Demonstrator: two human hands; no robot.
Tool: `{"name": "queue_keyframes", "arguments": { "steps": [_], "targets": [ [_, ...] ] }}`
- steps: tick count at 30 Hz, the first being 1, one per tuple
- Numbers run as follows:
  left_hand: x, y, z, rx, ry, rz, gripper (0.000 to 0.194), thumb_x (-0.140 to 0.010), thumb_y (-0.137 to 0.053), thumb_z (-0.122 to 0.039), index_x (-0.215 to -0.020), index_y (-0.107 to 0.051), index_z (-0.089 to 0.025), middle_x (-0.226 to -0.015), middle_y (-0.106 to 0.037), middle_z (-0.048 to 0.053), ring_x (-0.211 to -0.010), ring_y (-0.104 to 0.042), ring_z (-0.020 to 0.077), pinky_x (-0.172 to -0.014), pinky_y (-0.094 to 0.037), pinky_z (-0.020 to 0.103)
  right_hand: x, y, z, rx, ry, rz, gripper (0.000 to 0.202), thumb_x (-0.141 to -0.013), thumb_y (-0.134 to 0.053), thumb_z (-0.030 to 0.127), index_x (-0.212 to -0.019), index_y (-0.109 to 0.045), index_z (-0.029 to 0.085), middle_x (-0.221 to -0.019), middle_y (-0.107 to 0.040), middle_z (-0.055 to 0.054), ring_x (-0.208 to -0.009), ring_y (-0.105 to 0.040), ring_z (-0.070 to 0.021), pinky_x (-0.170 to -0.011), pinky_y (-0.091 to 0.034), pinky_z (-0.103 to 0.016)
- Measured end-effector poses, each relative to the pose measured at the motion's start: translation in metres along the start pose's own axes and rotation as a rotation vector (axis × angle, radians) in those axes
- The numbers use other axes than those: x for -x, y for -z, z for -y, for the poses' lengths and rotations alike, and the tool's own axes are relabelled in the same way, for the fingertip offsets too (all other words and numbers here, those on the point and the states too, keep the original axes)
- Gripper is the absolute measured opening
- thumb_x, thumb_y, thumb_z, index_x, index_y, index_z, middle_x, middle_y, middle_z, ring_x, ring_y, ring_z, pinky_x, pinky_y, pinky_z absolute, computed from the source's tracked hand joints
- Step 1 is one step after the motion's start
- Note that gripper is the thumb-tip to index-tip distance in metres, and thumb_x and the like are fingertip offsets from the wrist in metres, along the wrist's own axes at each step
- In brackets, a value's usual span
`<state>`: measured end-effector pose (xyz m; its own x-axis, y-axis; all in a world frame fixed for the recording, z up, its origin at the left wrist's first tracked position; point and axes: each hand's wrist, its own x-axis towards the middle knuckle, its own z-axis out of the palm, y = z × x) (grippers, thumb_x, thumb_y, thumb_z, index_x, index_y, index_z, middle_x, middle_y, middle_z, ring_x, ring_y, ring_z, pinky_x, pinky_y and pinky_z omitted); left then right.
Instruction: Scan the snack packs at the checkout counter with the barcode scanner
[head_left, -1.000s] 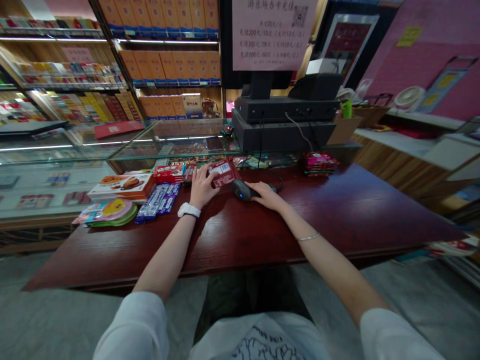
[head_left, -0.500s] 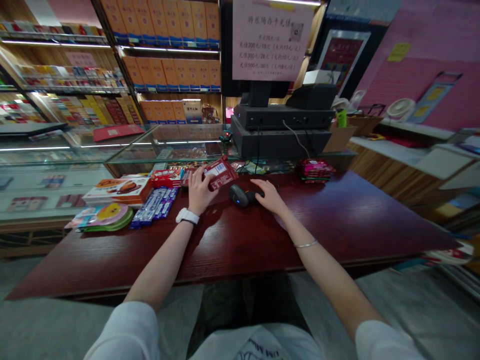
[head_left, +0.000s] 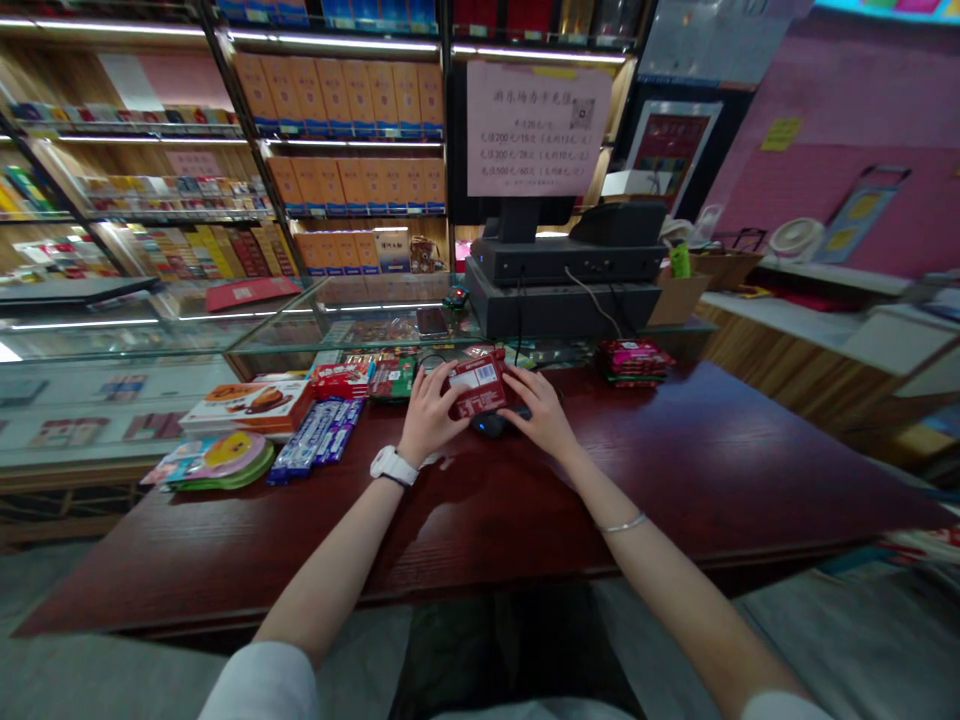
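A dark red snack packet (head_left: pixel 478 390) is held up over the table, its white label and barcode turned toward me. My left hand (head_left: pixel 433 415) grips its left side, thumb across the front. On the packet's right edge, my right hand (head_left: pixel 544 412) has its fingers closed, with the thumb near the lower corner. Just below the packet, a black barcode scanner (head_left: pixel 489 426) lies on the table, mostly covered by packet and hands; a blue light shows on it.
Left on the dark wooden table (head_left: pixel 675 470) are blue-purple snack bars (head_left: pixel 319 437), an orange-white cake box (head_left: pixel 247 405), round packets (head_left: pixel 225 460) and a green packet (head_left: pixel 393 380). Red packets (head_left: pixel 635 362) are stacked at right. Behind stand a glass counter (head_left: pixel 352 295) and a black register (head_left: pixel 566 300).
My left hand has carried the red packet right, over the scanner. My right hand has left the scanner's handle and come to the packet's right edge. The camera view has tilted up slightly.
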<state>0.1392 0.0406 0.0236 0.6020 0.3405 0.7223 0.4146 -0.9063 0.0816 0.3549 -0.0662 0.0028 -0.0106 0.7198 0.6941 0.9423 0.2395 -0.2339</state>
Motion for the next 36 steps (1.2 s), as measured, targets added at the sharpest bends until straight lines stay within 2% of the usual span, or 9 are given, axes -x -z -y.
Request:
{"name": "queue_keyframes", "arguments": {
  "steps": [7,12,15,18,21,26,30,33,36],
  "targets": [
    [0.0,-0.002,-0.003,-0.012,-0.069,0.007,0.032,-0.078,-0.068,-0.032,-0.108,-0.063,-0.024,-0.145,-0.049,0.012,-0.136,-0.044,0.029,-0.12,-0.023,0.054,-0.007,0.006,0.004,0.082,0.03,0.037,0.053,-0.091,-0.057,0.042,-0.141,-0.047,0.027,-0.15,-0.045,-0.009,-0.14,-0.039,-0.0281,-0.119,-0.022,-0.054],
    [-0.008,-0.004,-0.015,-0.021,-0.164,0.03,0.033,-0.077,-0.068,-0.028,-0.109,-0.064,-0.024,-0.147,-0.047,0.011,-0.136,-0.043,0.0291,-0.121,-0.022,0.054,-0.026,0.027,0.006,0.132,0.023,0.085,0.061,-0.09,-0.057,0.031,-0.147,-0.037,0.026,-0.151,-0.045,-0.009,-0.143,-0.034,-0.0292,-0.12,-0.016,-0.058],
    [-0.015,-0.007,-0.023,-0.022,-0.193,0.037,0.035,-0.076,-0.067,-0.024,-0.11,-0.064,-0.024,-0.147,-0.048,0.011,-0.136,-0.044,0.0294,-0.121,-0.021,0.054,-0.033,0.04,0.004,0.19,0.022,0.133,0.061,-0.086,-0.062,0.026,-0.144,-0.042,0.028,-0.139,-0.055,-0.009,-0.136,-0.043,-0.0317,-0.12,-0.007,-0.064],
    [-0.021,-0.012,-0.032,-0.03,-0.23,0.038,0.034,-0.076,-0.067,-0.025,-0.11,-0.064,-0.024,-0.146,-0.048,0.011,-0.136,-0.044,0.0288,-0.121,-0.022,0.055,-0.034,0.053,0.001,0.254,0.015,0.126,0.051,-0.082,-0.065,0.024,-0.133,-0.055,0.025,-0.123,-0.062,-0.01,-0.124,-0.053,-0.0313,-0.118,-0.004,-0.067],
    [-0.025,-0.021,-0.041,-0.051,-0.277,0.005,0.037,-0.078,-0.065,-0.019,-0.115,-0.062,-0.023,-0.147,-0.048,0.011,-0.138,-0.042,0.0278,-0.122,-0.021,0.055,-0.03,0.064,-0.002,0.26,0.004,0.071,0.034,-0.081,-0.067,0.024,-0.115,-0.062,0.021,-0.111,-0.066,-0.008,-0.114,-0.058,-0.0286,-0.118,-0.01,-0.066],
    [-0.027,-0.042,-0.059,-0.069,-0.353,-0.101,0.049,-0.087,-0.059,-0.017,-0.134,-0.052,-0.024,-0.142,-0.054,0.009,-0.138,-0.043,0.0243,-0.121,-0.024,0.051,-0.017,0.08,-0.01,0.184,0.009,-0.086,0.004,-0.085,-0.062,0.02,-0.087,-0.063,0.022,-0.087,-0.068,-0.002,-0.094,-0.063,-0.0224,-0.117,-0.019,-0.062],
    [-0.031,-0.054,-0.072,-0.025,-0.298,-0.172,0.042,-0.092,-0.053,-0.019,-0.134,-0.052,-0.024,-0.13,-0.063,0.007,-0.13,-0.052,0.0214,-0.122,-0.023,0.049,0.003,0.088,-0.019,0.207,0.054,-0.196,0.014,-0.086,-0.054,0.013,-0.081,-0.063,0.022,-0.086,-0.067,-0.001,-0.09,-0.063,-0.0198,-0.119,-0.019,-0.058],
    [-0.036,-0.057,-0.082,0.013,-0.27,-0.213,0.033,-0.093,-0.052,-0.018,-0.125,-0.059,-0.024,-0.119,-0.068,0.005,-0.119,-0.059,0.019,-0.121,-0.024,0.048,0.022,0.09,-0.029,0.264,0.074,-0.298,0.015,-0.087,-0.053,0.013,-0.084,-0.064,0.021,-0.091,-0.068,-0.003,-0.095,-0.062,-0.0204,-0.12,-0.02,-0.058],
    [-0.04,-0.058,-0.094,0.057,-0.277,-0.221,0.025,-0.093,-0.052,-0.017,-0.114,-0.064,-0.023,-0.108,-0.071,0.003,-0.109,-0.062,0.0176,-0.12,-0.026,0.048,0.039,0.092,-0.037,0.301,0.104,-0.32,0.018,-0.089,-0.05,0.013,-0.082,-0.064,0.021,-0.092,-0.069,-0.003,-0.096,-0.061,-0.0195,-0.119,-0.021,-0.058]
  ]
}}
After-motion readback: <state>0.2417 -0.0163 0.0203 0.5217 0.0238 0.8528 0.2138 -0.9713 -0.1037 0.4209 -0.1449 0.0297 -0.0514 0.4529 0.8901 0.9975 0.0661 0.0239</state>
